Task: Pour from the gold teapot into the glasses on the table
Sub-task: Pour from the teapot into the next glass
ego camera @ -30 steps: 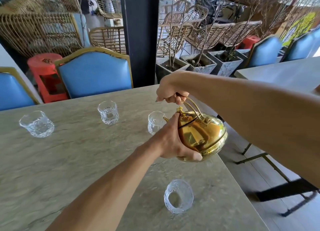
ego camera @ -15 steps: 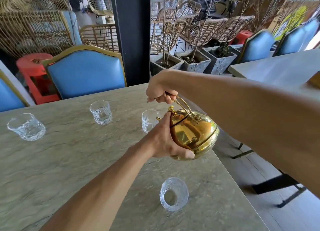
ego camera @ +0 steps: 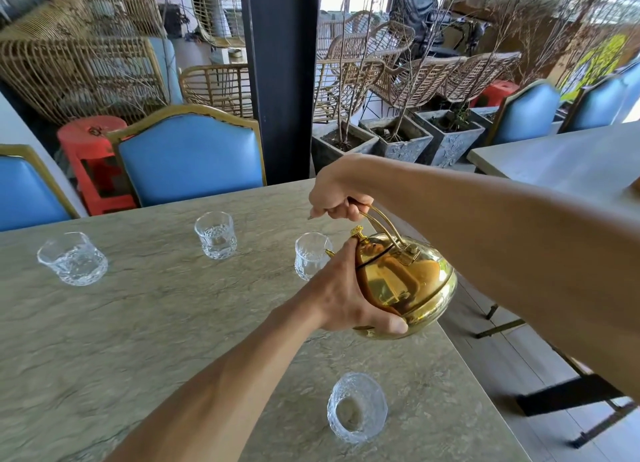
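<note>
You are in a café or restaurant dining area that opens onto a terrace. Your table (ego camera: pixel 104 323) has a stone-look top, with blue padded chairs (ego camera: pixel 190 157) in gold frames along its far edge at 11 and 12 o'clock. A second table (ego camera: pixel 561 160) with the same chairs stands at 2 o'clock. Beyond a dark pillar (ego camera: pixel 277 81) at 12 o'clock, stacked rattan chairs (ego camera: pixel 398 70), red plastic stools (ego camera: pixel 90 150) and stone planters (ego camera: pixel 398 139) with bare saplings fill the background.
</note>
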A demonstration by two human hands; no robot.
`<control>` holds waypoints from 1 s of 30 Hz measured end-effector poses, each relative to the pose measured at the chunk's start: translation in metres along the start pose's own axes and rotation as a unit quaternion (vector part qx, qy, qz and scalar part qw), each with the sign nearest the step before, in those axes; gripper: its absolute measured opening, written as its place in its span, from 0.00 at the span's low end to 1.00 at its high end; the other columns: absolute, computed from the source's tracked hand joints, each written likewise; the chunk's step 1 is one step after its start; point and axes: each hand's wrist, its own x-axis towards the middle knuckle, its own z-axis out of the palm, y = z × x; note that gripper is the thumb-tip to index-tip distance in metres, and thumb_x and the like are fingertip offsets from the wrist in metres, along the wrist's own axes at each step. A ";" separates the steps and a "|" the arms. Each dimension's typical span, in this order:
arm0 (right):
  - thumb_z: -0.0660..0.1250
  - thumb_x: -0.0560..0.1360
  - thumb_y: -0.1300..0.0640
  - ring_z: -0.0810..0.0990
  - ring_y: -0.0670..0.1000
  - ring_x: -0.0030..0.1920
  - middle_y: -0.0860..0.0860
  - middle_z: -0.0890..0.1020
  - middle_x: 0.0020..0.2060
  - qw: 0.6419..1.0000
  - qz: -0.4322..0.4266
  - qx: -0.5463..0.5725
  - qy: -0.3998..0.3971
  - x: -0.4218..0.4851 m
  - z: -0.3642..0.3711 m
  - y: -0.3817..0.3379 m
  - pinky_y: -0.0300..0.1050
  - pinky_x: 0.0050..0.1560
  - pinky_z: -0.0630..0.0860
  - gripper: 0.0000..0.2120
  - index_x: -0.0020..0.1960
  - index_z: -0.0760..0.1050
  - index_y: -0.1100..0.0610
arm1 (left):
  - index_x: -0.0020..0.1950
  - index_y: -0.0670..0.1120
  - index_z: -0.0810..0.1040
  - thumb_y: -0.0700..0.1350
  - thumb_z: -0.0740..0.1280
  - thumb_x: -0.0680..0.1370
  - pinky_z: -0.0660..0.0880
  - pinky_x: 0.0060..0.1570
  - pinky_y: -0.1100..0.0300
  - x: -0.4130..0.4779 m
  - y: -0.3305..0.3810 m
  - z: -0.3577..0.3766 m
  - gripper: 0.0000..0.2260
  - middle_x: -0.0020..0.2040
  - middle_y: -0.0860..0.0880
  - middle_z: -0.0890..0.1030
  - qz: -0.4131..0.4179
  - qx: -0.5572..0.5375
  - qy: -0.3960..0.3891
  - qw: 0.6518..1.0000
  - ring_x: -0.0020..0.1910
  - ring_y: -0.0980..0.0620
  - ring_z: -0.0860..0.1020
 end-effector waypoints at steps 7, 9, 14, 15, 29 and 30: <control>0.55 0.84 0.57 0.59 0.46 0.21 0.49 0.64 0.24 0.999 -0.010 0.040 0.013 -0.004 0.000 0.011 0.35 0.21 0.59 0.10 0.62 0.72 0.57 | 0.75 0.54 0.63 0.70 0.79 0.51 0.79 0.67 0.51 0.002 0.006 -0.001 0.56 0.67 0.54 0.77 -0.003 0.031 -0.017 0.999 0.65 0.52 0.79; 0.56 0.84 0.56 0.59 0.46 0.21 0.49 0.64 0.25 0.999 -0.010 0.047 0.018 -0.005 0.001 0.013 0.35 0.21 0.59 0.10 0.60 0.73 0.58 | 0.75 0.54 0.62 0.70 0.80 0.51 0.79 0.67 0.50 0.003 0.006 0.001 0.57 0.67 0.54 0.76 -0.008 0.037 -0.017 0.999 0.66 0.51 0.78; 0.56 0.84 0.56 0.60 0.46 0.22 0.49 0.64 0.25 0.998 -0.012 0.048 0.023 -0.007 0.002 0.015 0.35 0.21 0.59 0.09 0.59 0.73 0.57 | 0.76 0.53 0.62 0.72 0.79 0.50 0.79 0.68 0.48 0.006 0.005 0.003 0.59 0.68 0.53 0.77 -0.015 0.049 -0.015 0.999 0.66 0.50 0.79; 0.56 0.84 0.56 0.59 0.46 0.22 0.49 0.64 0.25 0.998 -0.013 0.050 0.021 -0.007 0.002 0.016 0.35 0.21 0.59 0.08 0.56 0.73 0.57 | 0.76 0.53 0.62 0.72 0.79 0.50 0.79 0.68 0.48 0.005 0.006 0.002 0.59 0.68 0.53 0.76 -0.015 0.053 -0.015 0.998 0.66 0.50 0.78; 0.56 0.84 0.55 0.59 0.46 0.21 0.49 0.64 0.25 0.999 -0.008 0.028 0.013 -0.001 -0.004 0.008 0.35 0.21 0.59 0.14 0.40 0.68 0.56 | 0.75 0.53 0.62 0.72 0.77 0.51 0.78 0.68 0.48 0.009 0.008 -0.002 0.58 0.66 0.54 0.77 -0.021 0.051 -0.014 0.998 0.65 0.49 0.78; 0.56 0.84 0.55 0.59 0.46 0.21 0.49 0.64 0.25 1.000 -0.007 0.028 0.011 0.000 -0.004 0.007 0.35 0.20 0.59 0.14 0.40 0.68 0.56 | 0.75 0.54 0.62 0.72 0.77 0.51 0.78 0.68 0.48 0.009 0.008 -0.002 0.57 0.66 0.54 0.77 -0.020 0.050 -0.013 0.998 0.65 0.49 0.78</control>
